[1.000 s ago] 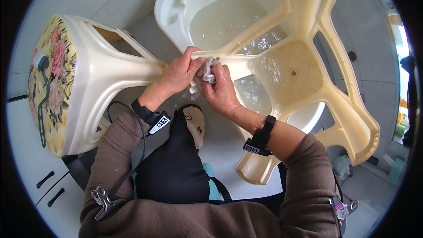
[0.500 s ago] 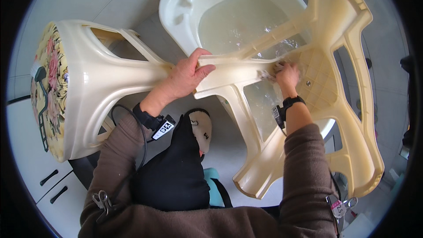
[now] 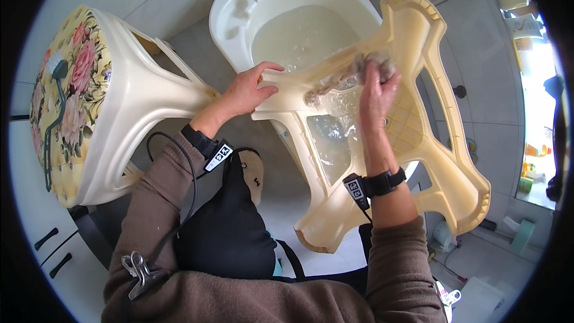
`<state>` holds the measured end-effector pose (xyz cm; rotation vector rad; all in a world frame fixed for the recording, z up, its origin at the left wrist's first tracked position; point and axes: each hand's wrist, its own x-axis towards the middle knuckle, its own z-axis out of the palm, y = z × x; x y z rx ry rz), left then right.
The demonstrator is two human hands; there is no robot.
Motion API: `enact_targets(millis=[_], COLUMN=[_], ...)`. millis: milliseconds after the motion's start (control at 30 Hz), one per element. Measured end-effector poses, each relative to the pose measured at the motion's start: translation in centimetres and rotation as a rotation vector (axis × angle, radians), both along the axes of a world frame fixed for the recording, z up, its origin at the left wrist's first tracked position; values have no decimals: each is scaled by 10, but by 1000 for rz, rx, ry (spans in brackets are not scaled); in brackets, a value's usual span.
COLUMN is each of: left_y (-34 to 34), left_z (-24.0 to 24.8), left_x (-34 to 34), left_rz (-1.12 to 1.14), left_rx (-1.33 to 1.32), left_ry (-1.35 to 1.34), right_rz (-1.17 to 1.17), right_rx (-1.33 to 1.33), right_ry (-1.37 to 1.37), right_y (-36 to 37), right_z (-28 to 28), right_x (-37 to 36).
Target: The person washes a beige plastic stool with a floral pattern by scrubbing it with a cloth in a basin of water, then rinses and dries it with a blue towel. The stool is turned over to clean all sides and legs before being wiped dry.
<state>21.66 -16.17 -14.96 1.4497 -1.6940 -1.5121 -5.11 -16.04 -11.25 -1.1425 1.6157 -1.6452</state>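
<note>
A cream plastic stool point(image 3: 430, 197) lies tipped across the tub, its hollow underside and lattice-ribbed seat facing me. My left hand point(image 3: 244, 91) grips the end of one of its legs, thumb and fingers spread along the edge. In my right hand point(image 3: 378, 97) is a wet greyish cloth point(image 3: 375, 64), bunched at the fingers, with a twisted tail hanging toward the leg held by my left hand. The white tub point(image 3: 230, 30) behind holds cloudy, rippling water point(image 3: 293, 39), which also shows through the stool's leg openings.
On the left, a second cream stool point(image 3: 128, 101) rests on its side, its seat covered in a floral pattern point(image 3: 72, 84). A long-handled brush point(image 3: 58, 78) shows against that seat. White cabinet doors point(image 3: 60, 239) are at lower left, and a bright shelf with bottles point(image 3: 535, 161) at far right.
My right hand has pulled back from inside the stool and lifted the cloth, which now hangs in a longer strand. The view has shifted, and my left hand keeps its hold on the leg.
</note>
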Motion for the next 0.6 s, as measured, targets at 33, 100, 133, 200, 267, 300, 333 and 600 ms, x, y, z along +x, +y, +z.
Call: enact_targets(millis=[33, 100, 133, 200, 267, 300, 333, 600], left_y=[0, 0, 0, -1, -3, -4, -4, -12], left_z=[2, 4, 4, 1, -2, -3, -4, -7], left_x=[0, 0, 0, -1, -2, -2, -2, 1], left_rz=[2, -3, -5, -31, -54, -65, -81, -101], left_rx=[70, 8, -17, -158, -249, -273, -257, -134], left_ry=[22, 7, 15, 17, 36, 54, 46, -1], right_rz=[-20, -72, -103, -123, -115, -49, -46, 136], right_rx=[-61, -152, -182, -195, -145, -122, 7, 446], right_ry=[51, 103, 104, 131, 172, -38, 123, 254], right_y=[-6, -25, -39, -52, -55, -50, -41, 15], right_z=[17, 33, 34, 26, 4, -13, -27, -81], right_x=[0, 7, 12, 22, 40, 55, 64, 75])
